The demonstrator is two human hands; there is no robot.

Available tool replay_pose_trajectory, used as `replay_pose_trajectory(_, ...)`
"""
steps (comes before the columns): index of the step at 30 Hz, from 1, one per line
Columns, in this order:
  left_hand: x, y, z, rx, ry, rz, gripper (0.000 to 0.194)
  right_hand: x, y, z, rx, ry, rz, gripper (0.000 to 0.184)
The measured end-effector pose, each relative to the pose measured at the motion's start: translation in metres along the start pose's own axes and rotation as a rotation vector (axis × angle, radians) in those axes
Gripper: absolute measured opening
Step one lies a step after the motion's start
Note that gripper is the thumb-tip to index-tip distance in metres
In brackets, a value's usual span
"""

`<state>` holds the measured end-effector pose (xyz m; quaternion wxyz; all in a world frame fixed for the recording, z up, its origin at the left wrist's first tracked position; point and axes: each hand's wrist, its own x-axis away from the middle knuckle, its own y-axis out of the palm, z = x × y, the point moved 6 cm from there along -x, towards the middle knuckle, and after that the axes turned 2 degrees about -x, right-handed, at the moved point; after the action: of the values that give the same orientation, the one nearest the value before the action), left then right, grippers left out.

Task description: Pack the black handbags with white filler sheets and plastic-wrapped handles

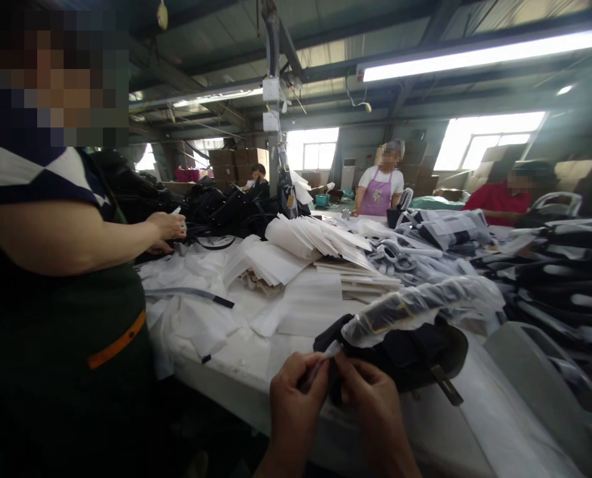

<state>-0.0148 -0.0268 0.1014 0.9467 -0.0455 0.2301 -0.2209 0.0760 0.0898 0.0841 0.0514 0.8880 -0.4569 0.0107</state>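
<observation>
The left hand and right hand, fingers curled in, pinch a small pale bit by the black bag, near the table's edge, with paper piled behind

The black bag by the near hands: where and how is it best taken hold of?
Probably by the middle of the plastic-wrapped strap, from above: it lies uppermost, curving across the black bag, clear of the left hand and right hand at the bag's left end as pictured. Whether both strap ends are fastened doesn't show.
</observation>
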Motion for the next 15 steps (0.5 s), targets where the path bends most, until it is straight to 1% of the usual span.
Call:
replay_pose_trajectory(3,0.008,-0.001,0.017,-0.186,0.348,0.077,0.012,0.000,-0.003,-0.002,0.026,-0.021,0.012,0.051)
replay_pose_trajectory(5,0.014,-0.002,0.025,-0.249,0.522,0.101,0.015,0.000,-0.003,-0.003,0.000,-0.024,0.005,0.050)
replay_pose_trajectory(6,0.015,-0.002,0.027,-0.273,0.589,0.092,0.017,0.000,-0.003,-0.004,-0.024,-0.016,-0.002,0.050)
replay_pose_trajectory(10,0.015,-0.003,0.031,-0.357,0.772,-0.019,0.020,-0.001,-0.001,-0.005,-0.117,0.040,-0.065,0.053)
replay_pose_trajectory(13,0.012,-0.003,0.032,-0.435,0.861,-0.124,0.025,-0.002,0.001,-0.007,-0.142,0.065,-0.117,0.054)
replay_pose_trajectory(15,0.012,-0.004,0.032,-0.519,0.919,-0.155,0.028,-0.001,0.002,-0.008,-0.129,0.084,-0.131,0.054)
